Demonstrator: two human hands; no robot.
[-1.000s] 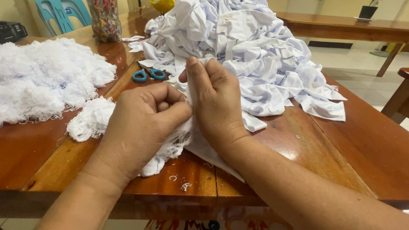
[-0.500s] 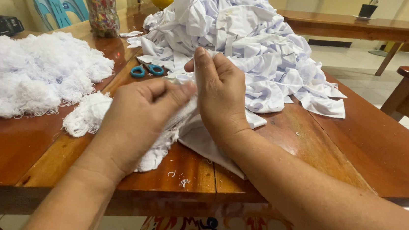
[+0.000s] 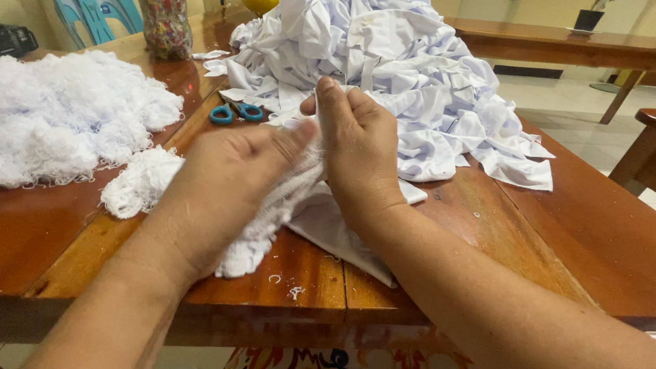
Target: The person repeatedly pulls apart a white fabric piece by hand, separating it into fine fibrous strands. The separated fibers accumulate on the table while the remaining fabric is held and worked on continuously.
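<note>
Left hand: the left hand [image 3: 226, 175] is closed in a pinch, thumb and fingertips pressed on the frayed edge of the cloth [image 3: 324, 224]; the hand looks slightly blurred.
Right hand: the right hand [image 3: 358, 155] grips the same cloth from the other side, fingers curled over its upper edge, thumb hidden behind the fabric.
Cloth: a white piece held between both hands just above the table [image 3: 498, 223]; its lower part lies on the wood near the front edge, and a fringe of loose threads hangs under the left hand.
Pile: a tall pile [image 3: 386, 63] of white cloth pieces sits right behind the hands, touching the held cloth.
Fluff: a wide heap of fluff [image 3: 49, 120], white pulled threads, lies to the left; a smaller tuft [image 3: 138, 180] rests just beside the left hand.
Scissors: blue-handled scissors [image 3: 237, 112] lie at the foot of the pile, beyond the left hand.
Jar: a clear plastic jar [image 3: 161, 12] of colourful bits stands at the far left of the table.
Scraps: a few white thread scraps [image 3: 287, 286] lie near the table edge below the hands.
Chair: a teal plastic chair [image 3: 90, 5] stands behind the table.
</note>
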